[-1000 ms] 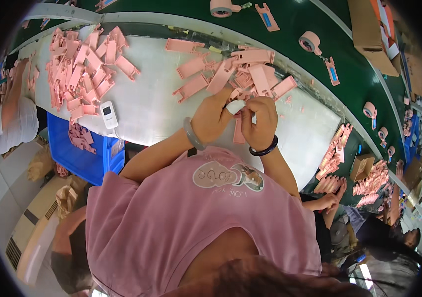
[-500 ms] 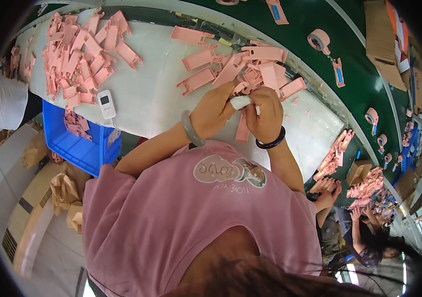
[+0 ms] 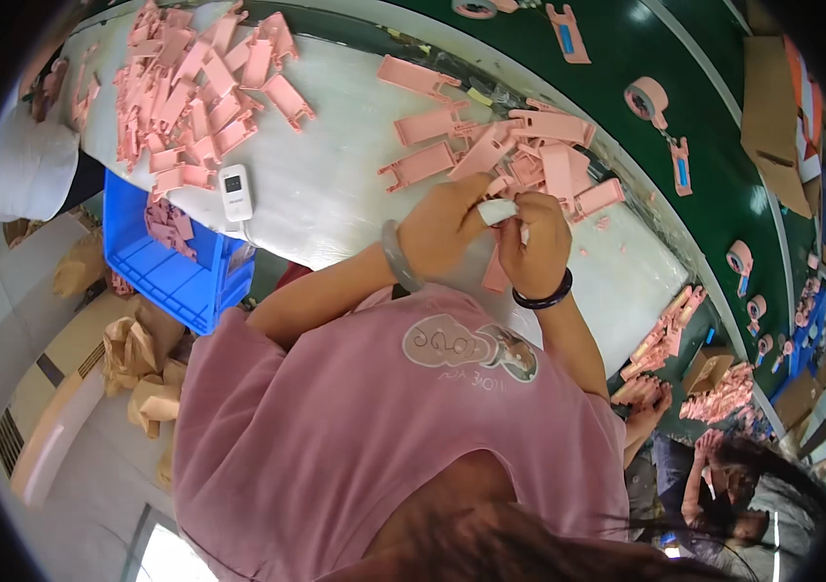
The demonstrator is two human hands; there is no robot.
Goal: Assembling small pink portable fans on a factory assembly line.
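Left fingers (image 3: 474, 190), right fingers (image 3: 537, 210): pinching white piece (image 3: 497, 210) | blue bin (image 3: 163, 283): pink parts (image 3: 170, 227) inside

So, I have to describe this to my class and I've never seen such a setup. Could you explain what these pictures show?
There is no machine gripping here: the left hand and right hand are a person's own, bare. One wide fisheye camera on that person's head takes every picture, looking down, so straight edges bend. The hands meet over a pale table. Something small and white shows at the fingertips; the fingers hide too much to say what it is or exactly what is held. On the table lie a left pile of pink parts, a second pink pile just beyond the hands, and a white device. A blue bin sits beside the table.
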